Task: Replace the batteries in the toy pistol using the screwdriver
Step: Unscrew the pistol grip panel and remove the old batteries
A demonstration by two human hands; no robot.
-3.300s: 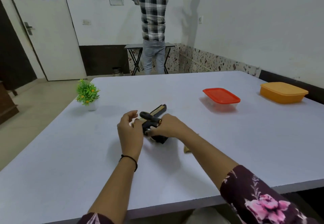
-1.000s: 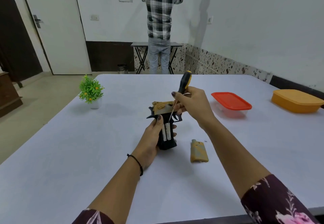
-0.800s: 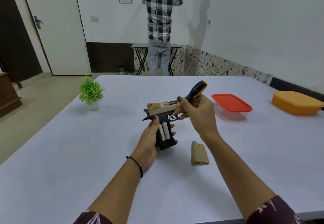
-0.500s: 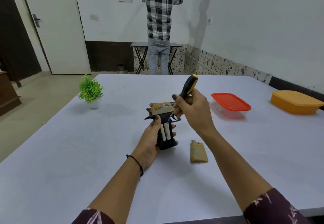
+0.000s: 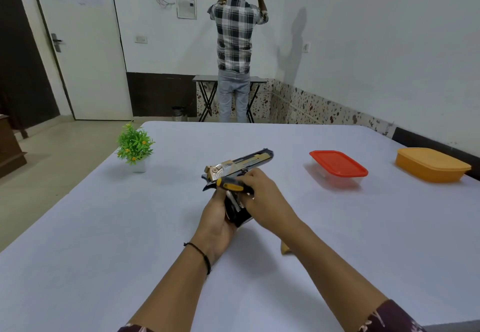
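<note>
- A single view is given, taken from a camera worn on the person's head at the near edge of the tabletop (image 5: pixel 104 227).
- The lens is pointed forward and somewhat down, along the tabletop toward the far wall.
- A wide angle is used: the door (image 5: pixel 85 46) at the left and the orange box (image 5: pixel 431 165) at the right are both taken in.
- The left grip (image 5: pixel 217 222) and the right grip (image 5: pixel 262 196) are seen close below the lens, near mid-frame, with both forearms reaching in from the bottom edge.
</note>
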